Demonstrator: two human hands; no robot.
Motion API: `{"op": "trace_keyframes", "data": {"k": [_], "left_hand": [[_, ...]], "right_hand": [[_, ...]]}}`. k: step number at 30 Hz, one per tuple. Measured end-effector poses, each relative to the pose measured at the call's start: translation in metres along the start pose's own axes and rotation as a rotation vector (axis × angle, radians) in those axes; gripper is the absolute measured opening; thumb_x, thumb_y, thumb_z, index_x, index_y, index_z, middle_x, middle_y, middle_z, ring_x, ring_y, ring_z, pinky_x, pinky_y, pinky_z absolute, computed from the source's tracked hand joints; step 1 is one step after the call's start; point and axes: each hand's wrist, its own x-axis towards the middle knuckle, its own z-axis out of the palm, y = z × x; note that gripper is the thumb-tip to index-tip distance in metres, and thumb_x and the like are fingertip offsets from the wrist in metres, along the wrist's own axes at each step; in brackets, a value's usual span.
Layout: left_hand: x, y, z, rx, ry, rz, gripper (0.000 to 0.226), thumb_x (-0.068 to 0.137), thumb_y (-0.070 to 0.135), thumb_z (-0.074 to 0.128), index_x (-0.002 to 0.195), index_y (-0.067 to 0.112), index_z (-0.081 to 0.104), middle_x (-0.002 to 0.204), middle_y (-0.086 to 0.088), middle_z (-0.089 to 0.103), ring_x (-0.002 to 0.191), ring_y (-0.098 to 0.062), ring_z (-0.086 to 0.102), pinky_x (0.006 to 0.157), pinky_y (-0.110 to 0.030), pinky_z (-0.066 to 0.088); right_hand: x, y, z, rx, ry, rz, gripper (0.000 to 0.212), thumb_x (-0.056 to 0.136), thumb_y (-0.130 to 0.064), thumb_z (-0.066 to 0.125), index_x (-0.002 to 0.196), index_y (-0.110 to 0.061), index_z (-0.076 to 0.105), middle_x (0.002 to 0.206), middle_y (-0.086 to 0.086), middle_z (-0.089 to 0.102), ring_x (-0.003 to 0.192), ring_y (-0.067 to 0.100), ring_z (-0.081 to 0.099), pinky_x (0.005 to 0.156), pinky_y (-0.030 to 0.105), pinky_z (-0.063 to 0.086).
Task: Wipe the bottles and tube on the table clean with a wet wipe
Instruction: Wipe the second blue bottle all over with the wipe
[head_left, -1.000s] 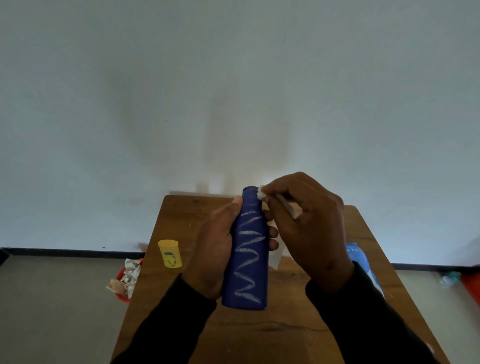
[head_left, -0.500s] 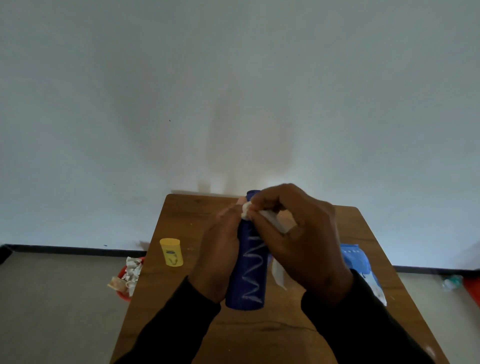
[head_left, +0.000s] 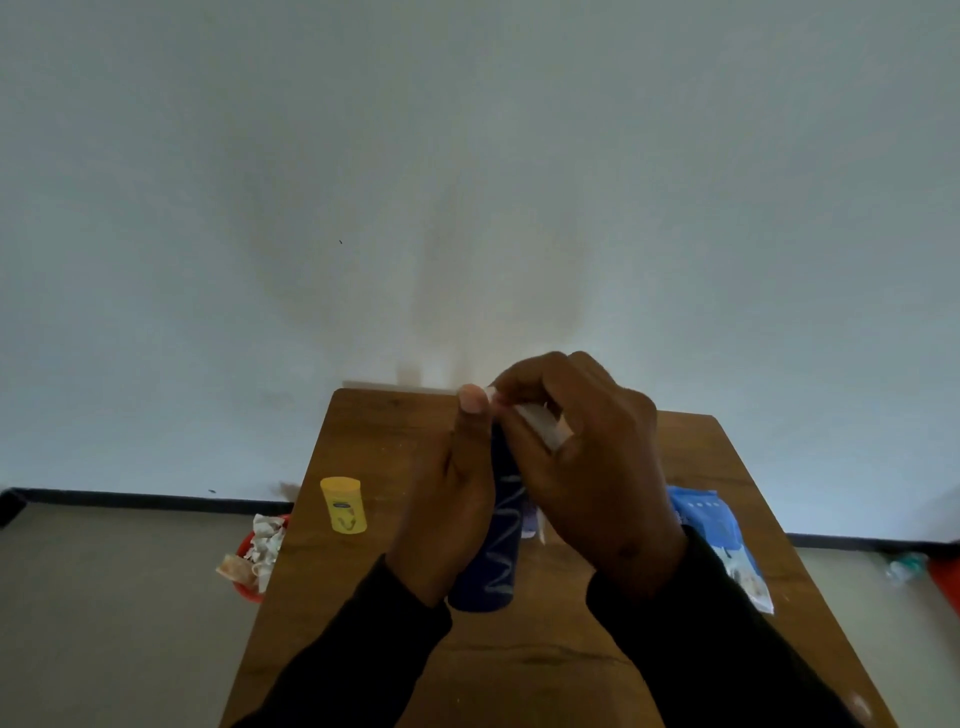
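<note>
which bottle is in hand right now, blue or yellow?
The dark blue bottle with the white zigzag: the left hand holds it. The yellow bottle stands alone on the table, untouched.

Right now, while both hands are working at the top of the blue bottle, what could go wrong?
1. The left hand grips the blue bottle along one side only; a hard rub from the wet wipe held by the right hand might twist it loose.
2. The white zigzag lines lower on the bottle are untouched and could be missed.
3. The blue wipe pack lies near the table edge; the right sleeve might knock it off.
</note>
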Motion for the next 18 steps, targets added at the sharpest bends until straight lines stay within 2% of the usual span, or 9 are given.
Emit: {"op": "trace_keyframes", "data": {"k": [2, 5, 7, 11, 15, 16, 18], "left_hand": [[0.001, 0.001, -0.004, -0.031, -0.025, -0.009, 0.064, 0.093, 0.055, 0.021, 0.073, 0.006, 0.057, 0.061, -0.02, 0.055, 0.053, -0.031, 0.056, 0.054, -0.026, 0.046], [0.0, 0.004, -0.003, -0.089, -0.105, -0.083, 0.06, 0.089, 0.055, 0.018, 0.078, 0.011, 0.057, 0.056, -0.003, 0.06, 0.05, -0.015, 0.059, 0.052, -0.019, 0.049], [-0.002, 0.006, -0.002, -0.122, -0.139, -0.143, 0.061, 0.085, 0.057, 0.018, 0.081, 0.009, 0.056, 0.055, -0.001, 0.062, 0.048, -0.01, 0.061, 0.05, -0.018, 0.05], [0.001, 0.013, -0.006, -0.177, -0.136, -0.178, 0.063, 0.085, 0.058, 0.015, 0.074, 0.009, 0.052, 0.051, -0.001, 0.059, 0.044, -0.012, 0.059, 0.046, -0.02, 0.05], [0.003, 0.006, -0.007, -0.203, -0.137, -0.285, 0.075, 0.089, 0.064, 0.013, 0.091, 0.01, 0.065, 0.074, -0.013, 0.07, 0.06, -0.021, 0.068, 0.056, -0.028, 0.058], [0.004, 0.006, -0.007, -0.22, -0.131, -0.312, 0.074, 0.091, 0.064, 0.014, 0.094, 0.011, 0.066, 0.077, -0.014, 0.071, 0.061, -0.021, 0.069, 0.057, -0.029, 0.058], [0.004, 0.006, -0.008, -0.24, -0.103, -0.326, 0.069, 0.095, 0.06, 0.017, 0.093, 0.012, 0.067, 0.074, -0.01, 0.071, 0.061, -0.018, 0.068, 0.056, -0.026, 0.056]], "right_hand": [[-0.007, -0.004, -0.001, 0.026, -0.055, -0.031, 0.016, 0.082, -0.004, 0.08, 0.089, -0.013, 0.068, 0.085, -0.008, 0.066, 0.075, 0.007, 0.058, 0.065, 0.02, 0.049], [0.001, 0.006, -0.001, 0.008, 0.085, 0.023, 0.014, 0.084, -0.003, 0.078, 0.09, -0.011, 0.069, 0.086, -0.005, 0.069, 0.076, 0.012, 0.062, 0.066, 0.03, 0.053], [0.008, 0.01, -0.003, 0.035, 0.11, 0.047, 0.013, 0.085, -0.005, 0.077, 0.092, -0.012, 0.068, 0.087, -0.005, 0.069, 0.078, 0.011, 0.063, 0.069, 0.032, 0.054], [-0.005, 0.004, -0.005, 0.071, -0.053, -0.04, 0.01, 0.086, -0.009, 0.076, 0.091, -0.011, 0.068, 0.09, -0.004, 0.07, 0.08, 0.011, 0.064, 0.069, 0.029, 0.055], [-0.003, 0.013, -0.003, 0.085, 0.108, 0.116, 0.014, 0.085, -0.005, 0.077, 0.091, -0.014, 0.067, 0.087, -0.009, 0.068, 0.079, 0.005, 0.064, 0.071, 0.019, 0.054], [-0.002, 0.015, -0.003, 0.11, 0.107, 0.132, 0.015, 0.085, -0.005, 0.077, 0.092, -0.014, 0.067, 0.087, -0.009, 0.068, 0.08, 0.005, 0.065, 0.072, 0.016, 0.053], [-0.006, 0.013, -0.004, 0.175, 0.004, 0.09, 0.012, 0.086, -0.011, 0.076, 0.093, -0.014, 0.067, 0.09, -0.009, 0.069, 0.082, 0.004, 0.066, 0.074, 0.015, 0.053]]}}
